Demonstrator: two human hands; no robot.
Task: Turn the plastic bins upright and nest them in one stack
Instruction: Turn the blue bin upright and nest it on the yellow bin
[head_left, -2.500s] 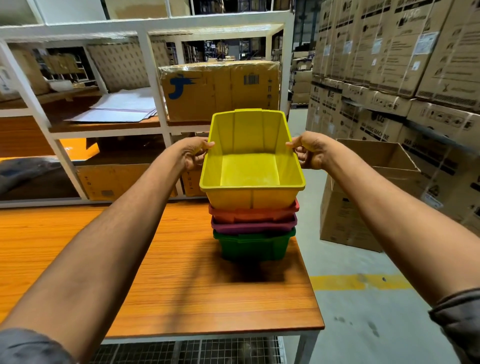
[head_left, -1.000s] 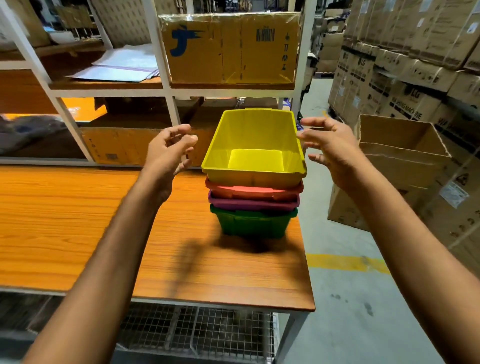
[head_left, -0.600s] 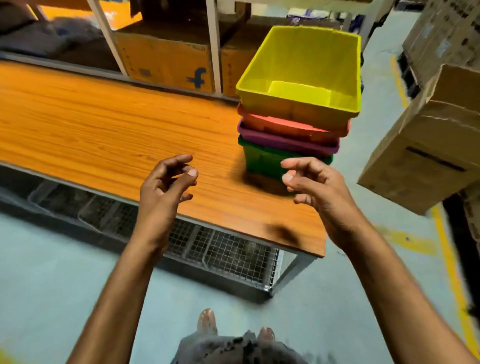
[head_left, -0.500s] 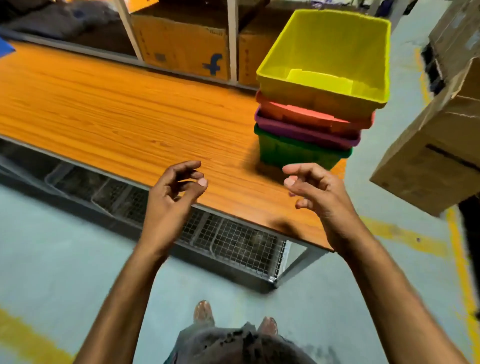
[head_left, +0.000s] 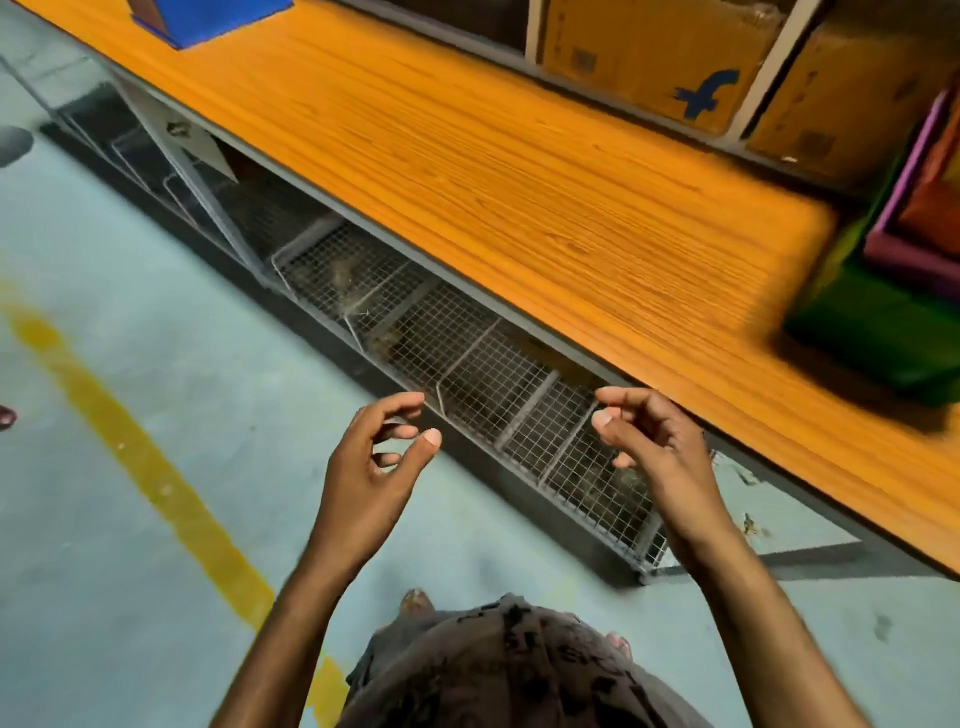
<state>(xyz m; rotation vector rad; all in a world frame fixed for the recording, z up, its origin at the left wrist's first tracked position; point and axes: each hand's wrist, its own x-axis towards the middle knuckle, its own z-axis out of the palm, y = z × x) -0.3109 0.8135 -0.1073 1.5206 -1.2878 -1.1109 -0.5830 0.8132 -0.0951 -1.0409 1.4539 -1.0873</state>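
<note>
The nested stack of bins stands at the right end of the orange table, cut off by the frame's right edge and blurred. I see its green bottom bin, the purple bin above it and a strip of the red-orange bin; the yellow top bin is out of view. My left hand and my right hand hang in front of the table's near edge, over the floor, fingers loosely curled, holding nothing. Both are well clear of the stack.
Wire-mesh baskets hang under the tabletop. A blue object lies at the table's far left. Cardboard boxes sit on the shelf behind. A yellow line crosses the grey floor. My feet show at the bottom.
My hands let go of the yellow bin atop the stack and dropped back off the table. My view swung down and left, pushing the stack to the right edge.
</note>
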